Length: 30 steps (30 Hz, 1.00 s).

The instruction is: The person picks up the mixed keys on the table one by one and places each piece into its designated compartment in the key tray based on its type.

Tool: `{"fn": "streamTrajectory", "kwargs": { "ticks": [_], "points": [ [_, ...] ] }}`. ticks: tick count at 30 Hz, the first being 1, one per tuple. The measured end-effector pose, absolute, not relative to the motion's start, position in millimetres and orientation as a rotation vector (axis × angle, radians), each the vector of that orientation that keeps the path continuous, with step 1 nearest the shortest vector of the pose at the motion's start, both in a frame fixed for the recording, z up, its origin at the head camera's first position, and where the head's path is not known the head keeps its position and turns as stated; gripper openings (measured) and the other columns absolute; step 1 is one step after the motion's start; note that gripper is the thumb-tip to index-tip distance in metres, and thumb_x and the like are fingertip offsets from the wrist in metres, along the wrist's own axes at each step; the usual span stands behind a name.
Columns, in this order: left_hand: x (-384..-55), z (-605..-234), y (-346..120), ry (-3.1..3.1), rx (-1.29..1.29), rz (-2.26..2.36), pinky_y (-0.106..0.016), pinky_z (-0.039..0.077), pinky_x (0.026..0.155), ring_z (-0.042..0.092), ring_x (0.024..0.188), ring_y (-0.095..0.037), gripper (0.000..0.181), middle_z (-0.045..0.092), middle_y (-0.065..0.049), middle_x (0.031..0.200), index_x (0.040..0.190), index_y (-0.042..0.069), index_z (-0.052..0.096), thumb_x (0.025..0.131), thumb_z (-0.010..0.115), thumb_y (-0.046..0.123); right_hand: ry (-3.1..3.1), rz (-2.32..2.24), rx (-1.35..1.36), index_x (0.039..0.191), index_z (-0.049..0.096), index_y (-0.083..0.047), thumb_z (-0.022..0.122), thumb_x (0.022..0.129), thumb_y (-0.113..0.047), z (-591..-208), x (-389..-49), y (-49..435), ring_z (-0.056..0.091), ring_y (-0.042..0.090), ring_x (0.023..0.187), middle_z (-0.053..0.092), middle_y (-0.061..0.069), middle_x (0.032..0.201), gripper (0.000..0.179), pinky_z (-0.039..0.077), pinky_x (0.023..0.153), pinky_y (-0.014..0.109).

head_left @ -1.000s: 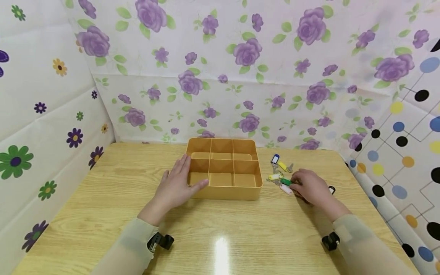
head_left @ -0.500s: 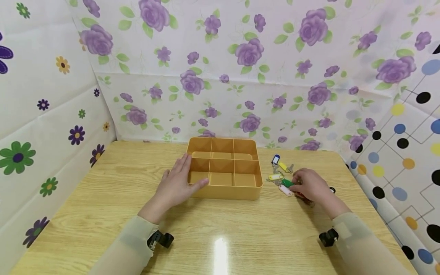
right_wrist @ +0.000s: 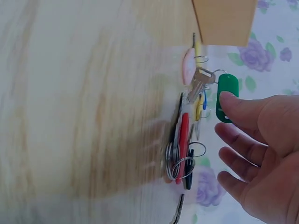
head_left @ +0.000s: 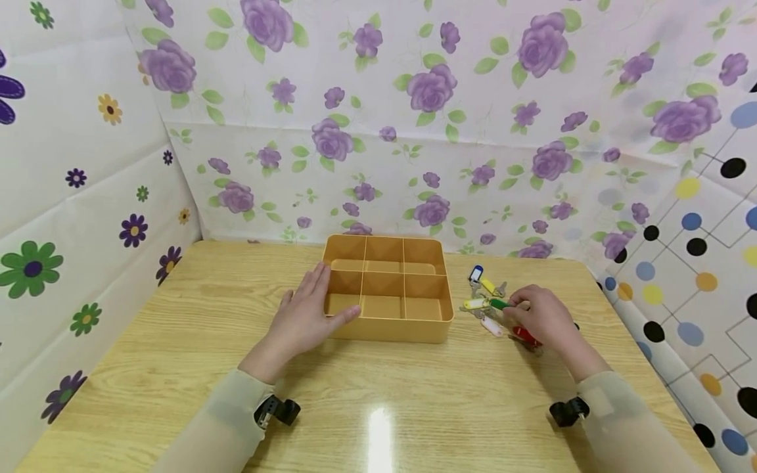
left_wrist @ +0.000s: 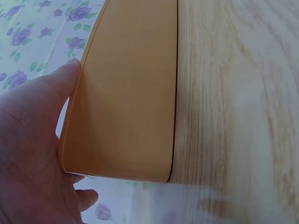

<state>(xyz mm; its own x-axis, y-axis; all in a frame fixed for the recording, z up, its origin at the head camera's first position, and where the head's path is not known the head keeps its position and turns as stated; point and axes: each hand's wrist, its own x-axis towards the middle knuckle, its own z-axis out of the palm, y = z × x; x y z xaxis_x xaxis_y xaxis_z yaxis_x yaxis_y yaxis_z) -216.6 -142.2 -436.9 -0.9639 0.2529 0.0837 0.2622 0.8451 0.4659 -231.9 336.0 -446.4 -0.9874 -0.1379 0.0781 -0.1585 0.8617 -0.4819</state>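
My right hand [head_left: 541, 316] pinches a green key tag [right_wrist: 229, 83] between thumb and fingers. A key [right_wrist: 201, 83] hangs from its ring, raised over the pile in the right wrist view. Close below the hand lie a red key tag [head_left: 526, 336] and a pale pink one [head_left: 491, 326]. Two yellow key tags, one nearer [head_left: 476, 304] and one farther [head_left: 487, 285], and a blue one [head_left: 476, 272] lie beyond. My left hand [head_left: 303, 322] rests on the left front corner of a tan compartment box [head_left: 390, 330], fingers straight along its side, thumb at the front rim [left_wrist: 74, 93].
The box has several compartments in two rows, with nothing seen in them. It stands near the back of a wooden table [head_left: 355, 407]. Flowered cloth [head_left: 378, 164] hangs behind and dotted cloth [head_left: 698, 276] at the right. A black tag [right_wrist: 188, 170] lies among the keys.
My right hand has lifted slightly with the green key tag, which has come up off the pile. More of the red tag shows beneath. The left hand and box stay in place.
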Motion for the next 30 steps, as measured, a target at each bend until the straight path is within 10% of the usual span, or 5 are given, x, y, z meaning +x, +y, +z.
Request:
{"fn": "streamTrajectory", "kwargs": {
  "ticks": [15, 30],
  "points": [
    [-217, -434, -141, -2.995, -0.42, -0.748, -0.078, 0.011, 0.127, 0.005, 0.169, -0.038, 0.118, 0.002, -0.011, 0.185, 0.177, 0.005, 0.007, 0.101, 0.056, 0.081, -2.855, 1.449, -0.037, 0.128, 0.065, -0.003, 0.067, 0.114, -0.036, -447, -235, 336, 0.053, 0.025, 0.078, 0.066, 0.02, 0.114, 0.036, 0.047, 0.06, 0.031],
    [-216, -437, -141, -2.987, -0.413, -0.741, -0.079, 0.013, 0.126, 0.007, 0.169, -0.039, 0.116, 0.004, -0.013, 0.184, 0.177, 0.002, 0.01, 0.103, 0.06, 0.076, -2.616, 1.929, -0.001, 0.13, 0.059, 0.001, 0.066, 0.113, -0.038, -446, -237, 326, 0.051, 0.034, 0.129, 0.062, 0.015, 0.134, 0.043, 0.043, 0.106, 0.049]
  ]
}}
